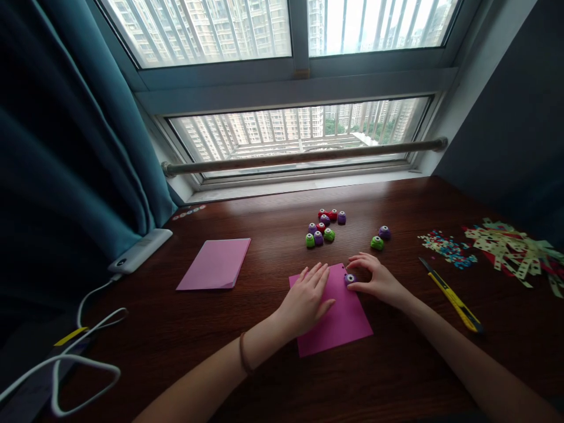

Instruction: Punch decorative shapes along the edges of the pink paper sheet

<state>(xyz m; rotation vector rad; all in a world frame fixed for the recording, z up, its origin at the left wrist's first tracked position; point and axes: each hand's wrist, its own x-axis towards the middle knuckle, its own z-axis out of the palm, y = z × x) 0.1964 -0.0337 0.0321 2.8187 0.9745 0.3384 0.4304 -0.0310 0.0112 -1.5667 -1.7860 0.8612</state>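
Observation:
A bright pink sheet of paper (337, 329) lies slightly turned on the dark wooden table. My left hand (304, 299) rests flat on its left half, fingers stretched out. At the sheet's upper right edge sits a small purple craft punch (351, 278) with a round white-and-black top. The thumb and fingers of my right hand (374, 281) close around this punch. Small dark marks show by the sheet's top right corner. Just beyond my right hand stand a green punch (376, 242) and another purple punch (385, 232).
Several red, purple and green punches (324, 228) cluster behind the sheet. A pink paper stack (214, 264) lies left. To the right are a yellow utility knife (453, 299), confetti bits (449, 248) and punched paper strips (513, 247). A white power strip (140, 252) and cable lie far left.

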